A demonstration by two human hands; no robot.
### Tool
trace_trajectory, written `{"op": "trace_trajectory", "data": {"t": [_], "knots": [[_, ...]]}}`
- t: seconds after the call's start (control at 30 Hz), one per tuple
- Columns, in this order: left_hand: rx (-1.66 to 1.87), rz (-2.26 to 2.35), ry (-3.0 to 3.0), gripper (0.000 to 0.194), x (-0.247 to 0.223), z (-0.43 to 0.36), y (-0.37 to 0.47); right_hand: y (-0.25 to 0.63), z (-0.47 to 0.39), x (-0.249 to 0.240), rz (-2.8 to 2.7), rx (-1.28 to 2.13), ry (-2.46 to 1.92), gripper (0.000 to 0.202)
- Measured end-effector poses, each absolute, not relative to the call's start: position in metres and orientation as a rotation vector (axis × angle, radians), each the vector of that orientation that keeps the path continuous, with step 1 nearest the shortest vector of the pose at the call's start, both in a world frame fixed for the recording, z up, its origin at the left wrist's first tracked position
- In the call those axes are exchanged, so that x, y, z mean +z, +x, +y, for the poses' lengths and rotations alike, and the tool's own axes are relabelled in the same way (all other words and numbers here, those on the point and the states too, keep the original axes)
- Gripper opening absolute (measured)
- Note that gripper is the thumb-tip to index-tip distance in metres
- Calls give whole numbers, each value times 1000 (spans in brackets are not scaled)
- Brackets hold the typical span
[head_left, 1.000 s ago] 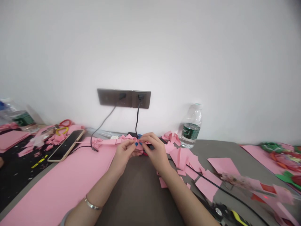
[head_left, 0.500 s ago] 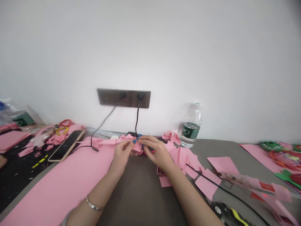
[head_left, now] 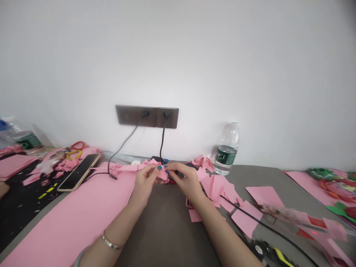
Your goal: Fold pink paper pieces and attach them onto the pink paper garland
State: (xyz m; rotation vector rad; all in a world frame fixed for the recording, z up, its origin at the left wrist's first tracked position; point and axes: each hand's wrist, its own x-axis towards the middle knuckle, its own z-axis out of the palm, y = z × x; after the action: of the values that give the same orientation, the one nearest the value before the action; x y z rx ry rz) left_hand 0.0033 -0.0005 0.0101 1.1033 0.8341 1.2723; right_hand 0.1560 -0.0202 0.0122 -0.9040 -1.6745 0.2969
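A small folded piece of pink paper [head_left: 162,173] is pinched between my two hands near the wall. My left hand [head_left: 147,180] grips it with thumb and fingertips from the left. On the other side, the fingertips of my right hand [head_left: 187,179] close on its upper right edge. Pink paper strips [head_left: 126,168] stretch leftward behind my left hand. Beside my right wrist lie cut and creased pink paper pieces [head_left: 214,187]. The exact fold between the fingers is partly hidden.
A water bottle [head_left: 226,150] stands by the wall. A phone [head_left: 79,173] rests on a large pink sheet [head_left: 83,218]. Scissors [head_left: 74,154] lie at the left. Black cords run from the wall socket [head_left: 167,118] and across the right side, near a glue gun [head_left: 308,224] and a yellow-black tool [head_left: 278,256].
My right hand has shifted slightly, its fingertips drawing a little away from my left thumb along the paper's edge. My left hand stays nearly in place.
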Motion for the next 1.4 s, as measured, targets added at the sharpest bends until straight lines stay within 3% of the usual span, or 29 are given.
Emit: {"op": "trace_trajectory", "data": {"t": [0.27, 0.7, 1.07, 1.4], "knots": [[1262, 846, 1194, 29, 4, 1, 1, 158, -23, 17, -1834, 150, -863, 19], [1278, 877, 1199, 33, 5, 2, -1, 156, -20, 13, -1760, 297, -853, 14], [1285, 872, 1406, 24, 7, 1, -1, 151, -16, 13, -1309, 787, -919, 25], [1316, 918, 1532, 19, 8, -1, -3, 157, -14, 17, -1278, 1135, -1005, 30]]}}
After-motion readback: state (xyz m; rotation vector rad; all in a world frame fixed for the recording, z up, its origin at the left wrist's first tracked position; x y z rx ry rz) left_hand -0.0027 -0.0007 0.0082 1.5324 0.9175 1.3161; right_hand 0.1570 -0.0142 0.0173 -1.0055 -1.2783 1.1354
